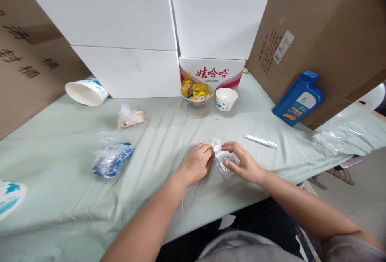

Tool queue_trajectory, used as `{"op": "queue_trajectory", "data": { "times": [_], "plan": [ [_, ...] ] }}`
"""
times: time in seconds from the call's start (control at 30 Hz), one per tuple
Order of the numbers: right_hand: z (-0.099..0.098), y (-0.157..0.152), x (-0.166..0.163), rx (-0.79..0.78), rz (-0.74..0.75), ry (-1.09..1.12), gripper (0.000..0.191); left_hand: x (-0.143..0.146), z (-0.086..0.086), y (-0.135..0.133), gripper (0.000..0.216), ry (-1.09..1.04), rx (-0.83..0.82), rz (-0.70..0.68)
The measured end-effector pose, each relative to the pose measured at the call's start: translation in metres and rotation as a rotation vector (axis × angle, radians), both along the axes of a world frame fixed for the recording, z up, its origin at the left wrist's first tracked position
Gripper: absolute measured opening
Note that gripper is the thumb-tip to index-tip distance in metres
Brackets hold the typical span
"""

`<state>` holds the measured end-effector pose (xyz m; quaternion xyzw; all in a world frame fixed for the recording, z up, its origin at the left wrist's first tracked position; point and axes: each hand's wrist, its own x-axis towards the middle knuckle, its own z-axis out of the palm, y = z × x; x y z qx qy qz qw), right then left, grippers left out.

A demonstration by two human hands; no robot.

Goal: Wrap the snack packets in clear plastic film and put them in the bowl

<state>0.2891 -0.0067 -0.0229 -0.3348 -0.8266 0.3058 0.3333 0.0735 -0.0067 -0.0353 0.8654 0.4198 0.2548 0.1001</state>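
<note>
A crumpled clear plastic bag (221,160) lies on the cloth between my hands, near the table's front edge. My left hand (198,160) has its fingers curled together at the bag's left edge, gripping it there; the fingertips are partly hidden. On the other side, my right hand (243,164) is open, thumb and fingers apart, over the bag's right part. A white pen-like utility knife (259,140) rests on the cloth beyond my right hand.
Left lie a bag with blue contents (112,159), another small bag (131,116) and a tipped paper cup (86,92). Behind stand a bowl of yellow packets (197,98), a paper bowl (226,99) and white boxes (126,73). A blue bottle (298,99) leans against a cardboard box (316,45).
</note>
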Motion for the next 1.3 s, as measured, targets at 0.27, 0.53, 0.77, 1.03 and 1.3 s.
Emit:
{"op": "queue_trajectory", "data": {
  "times": [0.27, 0.53, 0.77, 1.03, 1.3],
  "plan": [
    [-0.024, -0.056, 0.021, 0.416, 0.069, -0.395, 0.044, 0.006, -0.001, -0.002, 0.013, -0.023, 0.021, 0.100],
    [-0.012, -0.051, 0.020, 0.423, -0.005, -0.263, 0.028, 0.008, 0.000, -0.007, 0.018, 0.042, 0.024, -0.041],
    [0.008, -0.004, -0.002, 0.155, -0.137, -0.253, 0.026, 0.002, -0.001, -0.002, 0.026, 0.041, -0.026, -0.074],
    [-0.020, 0.027, -0.024, 0.225, -0.331, -0.620, 0.023, -0.004, -0.003, 0.001, 0.035, -0.030, 0.090, -0.004],
    [-0.019, 0.022, -0.023, 0.219, -0.322, -0.608, 0.021, 0.001, 0.009, -0.007, 0.038, -0.039, 0.172, -0.130]
  ]
}}
